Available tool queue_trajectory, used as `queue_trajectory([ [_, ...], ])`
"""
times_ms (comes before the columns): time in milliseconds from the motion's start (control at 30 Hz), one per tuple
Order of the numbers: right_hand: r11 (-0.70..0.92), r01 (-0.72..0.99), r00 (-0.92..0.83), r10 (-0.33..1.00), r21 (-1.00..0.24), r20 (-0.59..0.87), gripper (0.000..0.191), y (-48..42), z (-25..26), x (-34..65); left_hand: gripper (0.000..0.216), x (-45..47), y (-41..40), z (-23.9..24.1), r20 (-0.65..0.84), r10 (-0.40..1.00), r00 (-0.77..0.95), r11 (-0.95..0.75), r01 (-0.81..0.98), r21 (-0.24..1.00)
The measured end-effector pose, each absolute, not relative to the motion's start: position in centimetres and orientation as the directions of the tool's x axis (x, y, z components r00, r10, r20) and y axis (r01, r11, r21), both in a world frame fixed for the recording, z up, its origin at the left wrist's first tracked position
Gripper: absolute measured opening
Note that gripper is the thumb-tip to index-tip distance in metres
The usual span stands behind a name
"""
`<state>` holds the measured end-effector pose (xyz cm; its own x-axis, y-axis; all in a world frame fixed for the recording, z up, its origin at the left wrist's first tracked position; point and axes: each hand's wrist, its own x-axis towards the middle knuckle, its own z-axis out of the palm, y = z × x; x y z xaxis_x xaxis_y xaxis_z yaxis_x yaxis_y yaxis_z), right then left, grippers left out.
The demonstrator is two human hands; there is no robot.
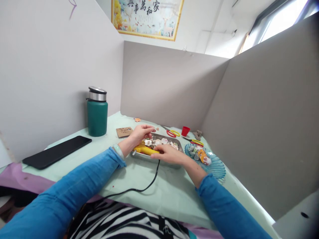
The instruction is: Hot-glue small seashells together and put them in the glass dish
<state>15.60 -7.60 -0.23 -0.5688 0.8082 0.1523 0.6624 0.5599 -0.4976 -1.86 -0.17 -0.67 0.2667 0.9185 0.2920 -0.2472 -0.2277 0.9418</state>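
My left hand (143,134) is raised over a metal tray (181,146), thumb and fingertips pinched on a small brownish piece (157,129) too tiny to name. Below it, a yellow hot glue gun (144,149) lies across the tray's near left side, its nozzle pointing left and a black cord trailing from the handle. My right hand (168,154) has its fingers closed over the handle end. White and brown shells (164,141) fill the tray, partly hidden by my hands.
A blue glass dish (219,167) with shells stands at right. Behind are scissors (171,133), another scissors pair (196,142), a red cup (185,131) and a brown card (124,132). A green flask (97,116) and black phone (58,151) sit left. Grey partitions (171,83) enclose the table.
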Motion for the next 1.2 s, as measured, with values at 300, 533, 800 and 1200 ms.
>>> queue_trajectory([
  [300, 0.509, 0.735, -0.432, 0.861, -0.448, 0.269, 0.032, -6.5, 0.3, 16.6, 0.031, -2.5, 0.7, 0.0, 0.332, 0.931, 0.151, -0.278, -0.296, 0.914],
  [533, 0.411, 0.828, -0.295, 0.897, -0.381, 0.328, 0.03, -4.8, -1.0, 17.6, 0.032, -2.9, 1.3, -0.3, 0.361, 0.93, 0.076, -0.319, -0.326, 0.89],
  [800, 0.478, 0.702, -0.421, 0.877, -0.529, 0.233, 0.043, -5.3, -1.6, 16.3, 0.033, -2.3, 0.1, 0.1, 0.335, 0.93, 0.151, -0.277, -0.308, 0.91],
  [1200, 0.39, 0.904, -0.363, 0.917, -0.176, 0.167, 0.021, -3.2, -2.6, 18.7, 0.03, -2.1, 0.5, -0.5, 0.381, 0.902, 0.203, -0.329, -0.248, 0.911],
])
